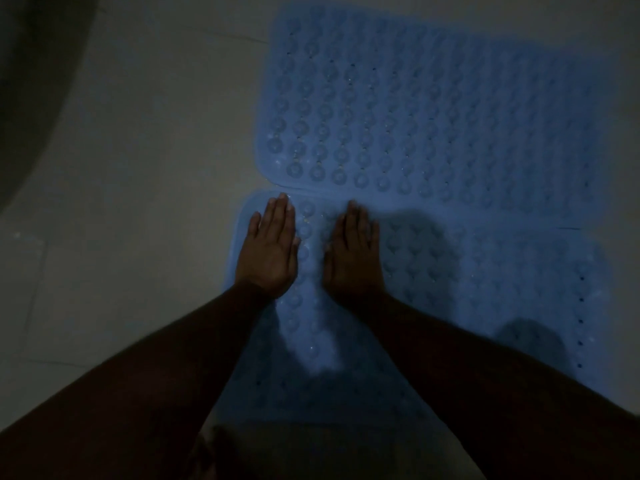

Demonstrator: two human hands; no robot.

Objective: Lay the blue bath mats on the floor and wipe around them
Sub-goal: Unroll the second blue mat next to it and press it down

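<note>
Two blue bath mats with rows of round suction cups lie flat on the pale tiled floor, edge to edge. The far mat (433, 109) fills the upper right. The near mat (485, 278) lies below it, its far edge touching the other. My left hand (270, 247) rests flat, palm down, near the near mat's far left corner. My right hand (353, 251) lies flat on the same mat, a little to the right. Both hands hold nothing. No cloth is in view.
The room is dim. Pale floor tiles (145, 174) spread to the left of the mats. A dark curved shape (31, 81) fills the upper left corner. My forearms cross the near mat's front part and cast shadows on it.
</note>
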